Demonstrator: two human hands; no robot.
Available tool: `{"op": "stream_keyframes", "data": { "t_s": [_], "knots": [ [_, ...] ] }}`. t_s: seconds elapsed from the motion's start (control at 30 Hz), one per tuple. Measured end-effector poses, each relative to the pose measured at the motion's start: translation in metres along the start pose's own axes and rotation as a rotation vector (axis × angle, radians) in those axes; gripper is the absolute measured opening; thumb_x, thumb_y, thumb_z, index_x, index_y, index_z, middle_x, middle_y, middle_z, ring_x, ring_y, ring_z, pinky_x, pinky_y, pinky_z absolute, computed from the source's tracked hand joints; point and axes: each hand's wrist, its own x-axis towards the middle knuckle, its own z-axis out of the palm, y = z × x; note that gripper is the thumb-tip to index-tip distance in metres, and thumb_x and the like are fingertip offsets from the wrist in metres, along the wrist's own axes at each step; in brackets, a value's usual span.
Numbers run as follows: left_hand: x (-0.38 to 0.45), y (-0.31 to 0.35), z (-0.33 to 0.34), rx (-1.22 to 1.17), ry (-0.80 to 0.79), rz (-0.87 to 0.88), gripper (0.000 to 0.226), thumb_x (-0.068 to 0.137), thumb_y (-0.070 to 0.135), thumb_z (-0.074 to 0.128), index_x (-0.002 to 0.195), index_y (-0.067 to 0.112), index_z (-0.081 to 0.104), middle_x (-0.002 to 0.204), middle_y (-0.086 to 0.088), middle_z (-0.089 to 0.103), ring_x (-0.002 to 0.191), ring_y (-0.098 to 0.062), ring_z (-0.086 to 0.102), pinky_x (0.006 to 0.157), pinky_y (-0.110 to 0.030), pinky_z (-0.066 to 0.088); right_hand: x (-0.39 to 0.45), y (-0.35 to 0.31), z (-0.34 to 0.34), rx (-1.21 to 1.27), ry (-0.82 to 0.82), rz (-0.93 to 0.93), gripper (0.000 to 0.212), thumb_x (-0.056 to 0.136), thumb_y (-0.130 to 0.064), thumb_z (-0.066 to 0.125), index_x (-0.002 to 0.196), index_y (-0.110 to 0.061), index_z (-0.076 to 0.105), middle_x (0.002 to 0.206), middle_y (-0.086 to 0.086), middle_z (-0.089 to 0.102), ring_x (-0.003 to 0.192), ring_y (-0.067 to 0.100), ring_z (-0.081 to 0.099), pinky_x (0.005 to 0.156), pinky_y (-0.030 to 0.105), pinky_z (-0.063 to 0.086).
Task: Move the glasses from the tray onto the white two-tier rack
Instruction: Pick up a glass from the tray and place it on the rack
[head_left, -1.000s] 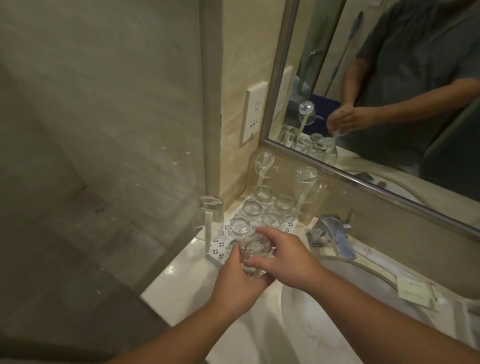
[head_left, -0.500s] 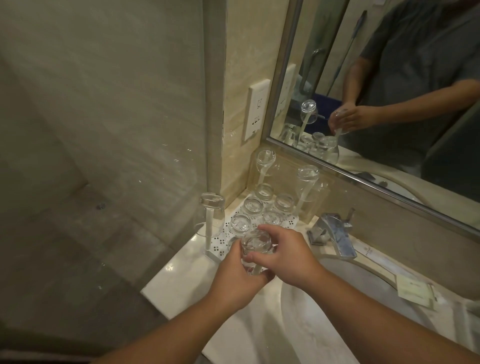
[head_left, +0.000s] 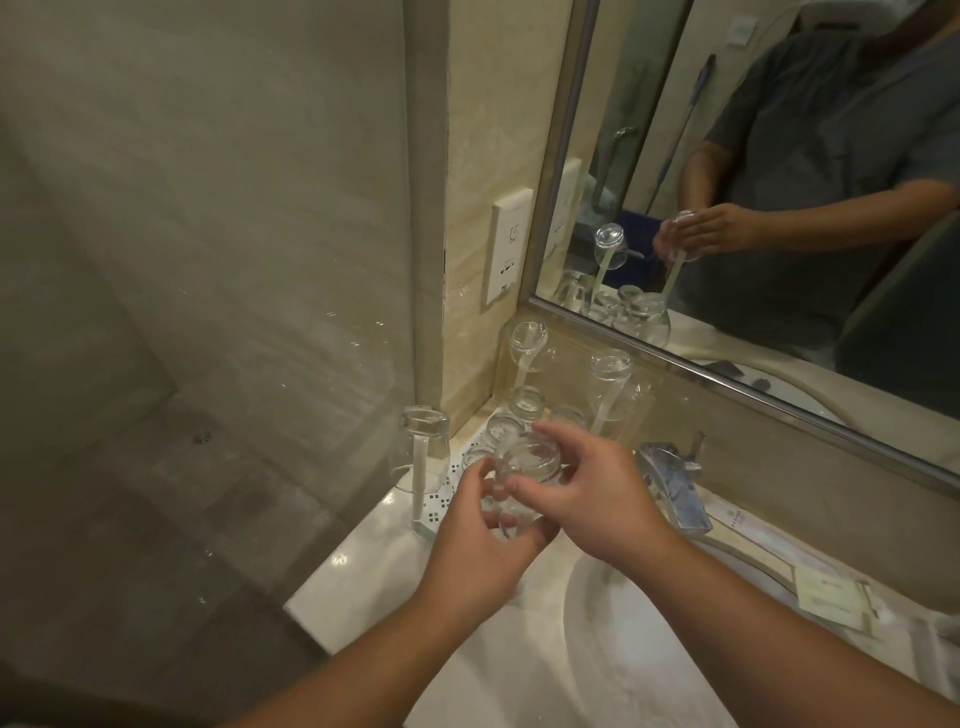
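Both hands hold one clear glass (head_left: 524, 470) upside down above the near end of the white perforated rack (head_left: 435, 506). My left hand (head_left: 480, 545) grips its lower part from the left. My right hand (head_left: 589, 501) curls round it from the right. Three glasses hang inverted on the rack's tall white pegs: one at the near left (head_left: 423, 441), one at the back (head_left: 529, 340) and one at the right (head_left: 610, 387). Several more glasses (head_left: 524, 402) stand upside down on the rack's base, partly hidden behind my hands.
The rack sits in the counter's back left corner, against a glass shower panel (head_left: 234, 312) and the wall with a socket (head_left: 511, 244). A chrome tap (head_left: 672, 486) and the basin (head_left: 649, 649) lie to the right. A mirror (head_left: 779, 182) hangs above, and paper cards (head_left: 831, 597) lie at far right.
Both hands have lifted the held glass slightly up and back over the rack. The camera view shifted a little; the other glasses have not moved.
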Motion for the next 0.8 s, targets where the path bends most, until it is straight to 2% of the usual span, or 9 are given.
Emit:
{"op": "stream_keyframes", "data": {
  "t_s": [0.13,0.2,0.27,0.33,0.43,0.53,0.6,0.7,0.8],
  "knots": [
    [-0.002,0.009,-0.001,-0.031,0.034,-0.001,0.055,0.085,0.034,0.078,0.129,0.044,0.047,0.122,0.011,0.059,0.102,-0.009,0.064,0.077,-0.018,0.054,-0.002,-0.009,-0.008,0.045,0.077,-0.014,0.073,0.062,-0.048,0.086,0.128,-0.03,0.063,0.097,-0.024,0.068,0.081,-0.015,0.059,0.069,0.003,0.042],
    [-0.007,0.017,-0.003,-0.04,0.042,0.002,0.039,0.091,0.05,0.06,0.127,0.045,0.048,0.121,0.01,0.061,0.098,-0.002,0.065,0.075,-0.015,0.051,-0.004,-0.015,-0.011,0.072,0.094,-0.027,0.076,0.06,-0.055,0.084,0.129,-0.03,0.062,0.1,-0.022,0.069,0.085,-0.011,0.062,0.072,0.007,0.045],
    [-0.012,0.026,-0.002,-0.094,0.052,-0.012,0.039,0.088,0.062,0.041,0.122,0.047,0.052,0.114,0.011,0.066,0.086,0.0,0.066,0.067,-0.013,0.048,-0.006,-0.021,-0.014,0.092,0.109,-0.039,0.078,0.059,-0.057,0.083,0.129,-0.029,0.062,0.1,-0.02,0.07,0.085,-0.006,0.063,0.073,0.01,0.047],
    [-0.015,0.036,0.0,-0.279,0.097,-0.125,0.04,0.095,0.061,0.034,0.12,0.041,0.058,0.109,0.004,0.068,0.075,-0.011,0.067,0.061,-0.022,0.048,-0.007,-0.026,-0.016,0.109,0.118,-0.056,0.075,0.062,-0.051,0.086,0.129,-0.029,0.062,0.098,-0.02,0.07,0.084,-0.005,0.064,0.071,0.01,0.047],
    [-0.014,0.047,0.004,-0.714,0.061,-0.422,0.058,0.095,0.067,0.041,0.119,0.019,0.063,0.096,-0.01,0.069,0.066,-0.025,0.066,0.055,-0.031,0.047,-0.011,-0.034,-0.019,0.159,0.118,-0.07,0.071,0.064,-0.04,0.089,0.129,-0.029,0.062,0.093,-0.025,0.07,0.083,-0.008,0.066,0.067,0.008,0.049],
    [-0.016,0.058,0.004,-1.007,-0.115,-0.644,0.075,0.089,0.075,0.044,0.119,0.009,0.063,0.094,-0.019,0.069,0.069,-0.033,0.07,0.06,-0.032,0.052,-0.014,-0.041,-0.019,0.176,0.112,-0.082,0.07,0.063,-0.039,0.09,0.128,-0.031,0.062,0.095,-0.019,0.072,0.086,-0.004,0.068,0.073,0.016,0.054],
    [-0.015,0.062,0.005,-1.125,-0.193,-0.701,0.08,0.09,0.075,0.041,0.124,0.006,0.061,0.106,-0.022,0.071,0.082,-0.035,0.072,0.07,-0.037,0.057,-0.016,-0.044,-0.019,0.175,0.115,-0.102,0.069,0.063,-0.038,0.09,0.126,-0.032,0.063,0.096,-0.018,0.072,0.085,-0.006,0.067,0.072,0.01,0.051],
    [-0.014,0.069,0.005,-1.212,-0.198,-0.699,0.078,0.093,0.069,0.044,0.129,0.002,0.06,0.115,-0.027,0.069,0.097,-0.037,0.073,0.09,-0.044,0.055,-0.019,-0.048,-0.018,0.15,0.129,-0.12,0.067,0.062,-0.04,0.089,0.124,-0.034,0.062,0.1,-0.019,0.07,0.091,-0.006,0.065,0.077,0.011,0.05],
    [-0.012,0.072,0.005,-1.212,-0.15,-0.686,0.076,0.091,0.064,0.052,0.127,-0.002,0.059,0.113,-0.028,0.07,0.093,-0.037,0.074,0.083,-0.046,0.06,-0.022,-0.048,-0.02,0.143,0.139,-0.127,0.067,0.062,-0.042,0.087,0.123,-0.035,0.061,0.103,-0.022,0.068,0.094,-0.004,0.064,0.08,0.015,0.051]
  ]
}}
